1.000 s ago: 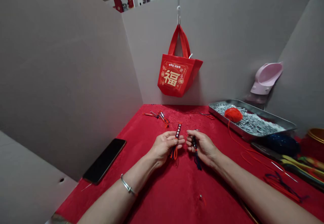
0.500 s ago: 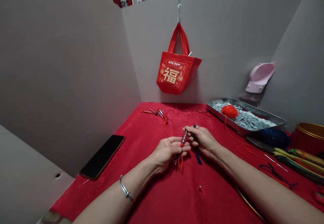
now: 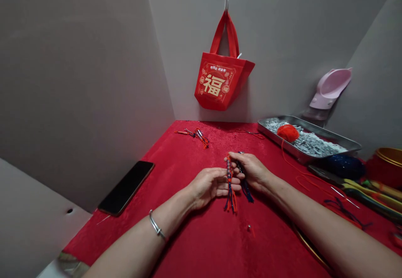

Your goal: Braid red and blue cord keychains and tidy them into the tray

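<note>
At the far left, a black phone (image 3: 126,188) is lying flat on the red cloth (image 3: 201,244), near the grey partition. A silver bangle (image 3: 156,226) is circling the left wrist. Farther back, a few knotted strips (image 3: 197,135) are lying together, their red and blue ends fanning out. The left hand (image 3: 207,186) is reaching in with its fingers loosely extended, staying unclenched behind the beaded strip (image 3: 229,173); whether its thumb is pressing on the strip I cannot tell. Above, a red bag (image 3: 220,81) with gold lettering is hanging from a hook. The beaded strip is hanging nearly upright between the hands, over the middle of the cloth, its red and blue tassel pointing down. The right hand (image 3: 250,169) is pinching its upper end between thumb and finger, while a dark blue tassel (image 3: 248,192) is trailing below the same palm. Just nearer, a small pin (image 3: 249,227) is resting on the cloth. Rightward, a metal tray (image 3: 304,157) is holding many silvery pieces and a red yarn ball (image 3: 288,132). Beyond it, a pink scoop (image 3: 333,85) is standing by the wall, and a yellow-handled tool (image 3: 361,190) is lying nearest the right edge.
</note>
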Demonstrator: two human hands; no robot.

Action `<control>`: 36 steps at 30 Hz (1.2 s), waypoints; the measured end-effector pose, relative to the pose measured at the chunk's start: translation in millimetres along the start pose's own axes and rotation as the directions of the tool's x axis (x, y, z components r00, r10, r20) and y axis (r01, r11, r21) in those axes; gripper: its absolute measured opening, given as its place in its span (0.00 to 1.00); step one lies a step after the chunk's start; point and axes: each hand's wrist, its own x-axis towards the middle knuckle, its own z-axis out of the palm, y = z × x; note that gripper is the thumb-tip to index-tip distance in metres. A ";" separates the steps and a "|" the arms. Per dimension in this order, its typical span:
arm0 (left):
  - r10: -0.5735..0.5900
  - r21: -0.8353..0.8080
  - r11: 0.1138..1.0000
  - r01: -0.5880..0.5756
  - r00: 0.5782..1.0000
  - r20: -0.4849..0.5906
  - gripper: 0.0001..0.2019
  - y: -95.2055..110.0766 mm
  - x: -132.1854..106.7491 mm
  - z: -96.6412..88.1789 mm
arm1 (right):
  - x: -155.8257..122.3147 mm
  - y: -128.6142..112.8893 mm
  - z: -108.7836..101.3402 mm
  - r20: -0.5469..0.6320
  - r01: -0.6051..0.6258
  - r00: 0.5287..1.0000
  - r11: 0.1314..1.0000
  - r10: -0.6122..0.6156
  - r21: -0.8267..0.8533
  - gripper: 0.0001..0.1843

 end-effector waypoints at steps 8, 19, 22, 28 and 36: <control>0.093 0.157 0.985 -0.073 0.988 -0.123 0.17 -4.5 -2.7 3.4 | -8.2 9.3 6.9 0.196 0.040 0.980 0.990 -0.013 -0.134 0.14; 0.180 0.112 0.982 -0.153 0.936 -0.301 0.15 -4.3 3.6 -1.5 | -14.4 8.1 19.4 0.112 0.060 0.992 0.997 -0.064 0.043 0.07; 0.170 0.100 0.985 -0.144 0.923 -0.346 0.14 -2.9 4.4 -2.1 | -11.3 10.0 15.4 0.067 0.030 0.997 0.997 -0.035 0.077 0.12; 0.264 0.129 0.964 -0.233 0.899 -0.350 0.16 1.3 2.9 -3.2 | -9.8 11.5 16.6 0.037 0.019 0.999 0.998 -0.021 0.065 0.15; 0.238 -0.004 0.968 -0.252 0.923 -0.304 0.08 -1.5 8.1 -9.2 | -14.5 9.5 19.8 0.114 0.039 0.993 0.999 -0.039 0.002 0.08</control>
